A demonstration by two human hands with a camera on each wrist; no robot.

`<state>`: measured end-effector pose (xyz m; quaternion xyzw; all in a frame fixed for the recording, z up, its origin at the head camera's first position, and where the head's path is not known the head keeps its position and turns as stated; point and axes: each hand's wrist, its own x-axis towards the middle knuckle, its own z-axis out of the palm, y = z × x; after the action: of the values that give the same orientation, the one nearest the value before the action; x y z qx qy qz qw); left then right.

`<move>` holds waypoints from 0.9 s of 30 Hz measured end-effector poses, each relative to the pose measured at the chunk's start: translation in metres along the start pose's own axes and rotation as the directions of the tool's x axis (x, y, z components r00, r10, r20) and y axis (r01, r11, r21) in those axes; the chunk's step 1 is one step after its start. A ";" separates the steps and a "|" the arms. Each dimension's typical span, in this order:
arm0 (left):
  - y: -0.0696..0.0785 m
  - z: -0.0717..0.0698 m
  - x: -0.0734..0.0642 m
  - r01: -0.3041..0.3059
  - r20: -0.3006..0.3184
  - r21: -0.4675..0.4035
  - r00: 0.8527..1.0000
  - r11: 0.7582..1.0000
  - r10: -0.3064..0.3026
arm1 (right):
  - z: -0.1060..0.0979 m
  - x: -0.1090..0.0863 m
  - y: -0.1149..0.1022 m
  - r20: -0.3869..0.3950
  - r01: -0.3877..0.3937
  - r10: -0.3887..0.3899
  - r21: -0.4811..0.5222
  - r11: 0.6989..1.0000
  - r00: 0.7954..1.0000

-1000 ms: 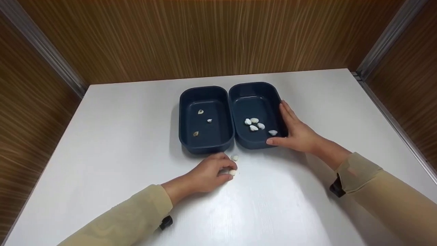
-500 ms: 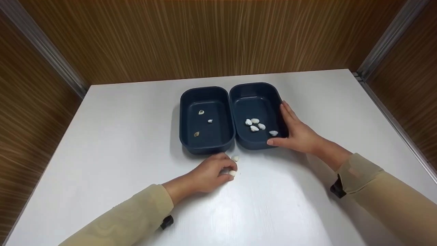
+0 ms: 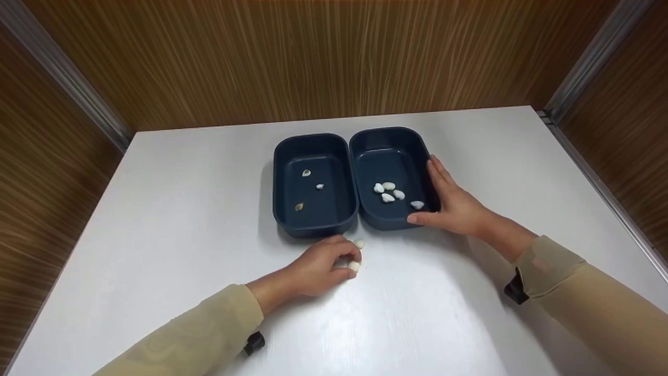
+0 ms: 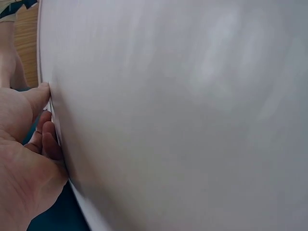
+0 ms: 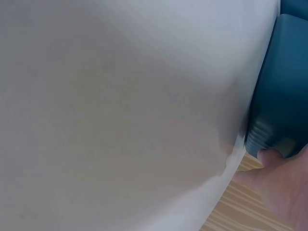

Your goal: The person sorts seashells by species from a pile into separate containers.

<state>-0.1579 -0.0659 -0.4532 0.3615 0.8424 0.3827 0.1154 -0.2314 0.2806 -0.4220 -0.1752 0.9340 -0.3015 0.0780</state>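
In the head view my left hand (image 3: 321, 267) is low over the white table, thumb and curled forefinger pinching a small white seashell (image 3: 354, 266). Just past its knuckles a second pale seashell (image 3: 359, 244) lies on the table, partly covered by the fingers. My right hand (image 3: 456, 209) rests against the near right corner of the right dark blue box (image 3: 386, 223), straight fingers along its side and thumb at the front rim. Several white seashells (image 3: 388, 198) lie inside that box. The left wrist view shows the left hand (image 4: 29, 159) with its fingers bent; the shell is hidden there.
Side by side with the right box stands a matching dark blue box (image 3: 315, 230), holding a few small shells, among them a brownish one (image 3: 299, 207). Wood-grain panels (image 3: 334, 62) close off the back and both sides of the white table (image 3: 182, 209).
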 end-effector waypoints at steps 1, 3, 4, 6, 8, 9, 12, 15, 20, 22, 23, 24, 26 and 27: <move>0.000 0.000 0.000 -0.002 -0.001 -0.004 1.000 1.000 0.002 | 0.000 0.000 0.000 0.001 -0.001 0.001 0.000 1.000 1.000; 0.001 -0.001 0.000 -0.004 -0.002 -0.012 1.000 1.000 0.004 | -0.001 0.000 -0.001 0.001 -0.003 0.003 0.001 1.000 1.000; 0.001 -0.001 0.000 -0.005 -0.003 -0.017 1.000 1.000 0.005 | -0.001 0.000 -0.001 0.001 -0.004 0.004 0.001 1.000 1.000; 0.001 -0.001 -0.001 -0.006 -0.005 -0.023 1.000 1.000 0.006 | -0.001 0.000 -0.001 0.003 -0.006 0.006 0.001 1.000 1.000; 0.001 -0.002 -0.001 -0.007 -0.006 -0.028 1.000 1.000 0.007 | -0.001 0.000 -0.002 0.005 -0.007 0.007 -0.005 1.000 1.000; 0.001 -0.002 -0.001 -0.008 -0.007 -0.029 1.000 1.000 0.008 | -0.002 0.000 -0.002 0.006 -0.010 0.010 -0.006 1.000 1.000; 0.001 -0.002 0.000 -0.010 -0.010 -0.037 1.000 0.999 0.010 | -0.002 0.000 -0.002 0.006 -0.012 0.012 -0.008 1.000 1.000; 0.001 -0.001 0.000 -0.003 -0.012 -0.051 1.000 0.999 0.002 | -0.002 0.000 -0.002 0.007 -0.014 0.014 -0.008 1.000 1.000; 0.000 -0.001 -0.001 0.024 -0.005 -0.084 1.000 0.996 -0.024 | -0.001 0.000 -0.002 0.009 -0.018 0.018 -0.011 1.000 1.000; 0.000 -0.002 -0.001 0.034 0.000 -0.096 0.999 0.995 -0.034 | -0.001 0.000 -0.002 0.008 -0.018 0.018 -0.010 1.000 1.000; 0.000 -0.002 -0.001 0.038 0.003 -0.104 0.999 0.994 -0.038 | -0.001 0.000 -0.002 0.007 -0.017 0.017 -0.010 1.000 1.000; 0.000 -0.003 -0.001 0.044 0.008 -0.110 0.999 0.993 -0.043 | -0.001 0.000 -0.002 0.006 -0.016 0.016 -0.009 1.000 1.000; 0.000 -0.004 -0.001 0.053 0.019 -0.124 0.999 0.991 -0.051 | -0.001 -0.001 -0.002 0.008 -0.015 0.015 -0.006 1.000 1.000; 0.000 -0.004 -0.001 0.057 0.025 -0.128 0.998 0.990 -0.054 | 0.000 -0.001 -0.002 0.009 -0.015 0.015 -0.005 1.000 1.000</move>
<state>-0.1593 -0.0688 -0.4504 0.3337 0.8245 0.4288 0.1580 -0.2306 0.2798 -0.4206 -0.1697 0.9357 -0.2978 0.0840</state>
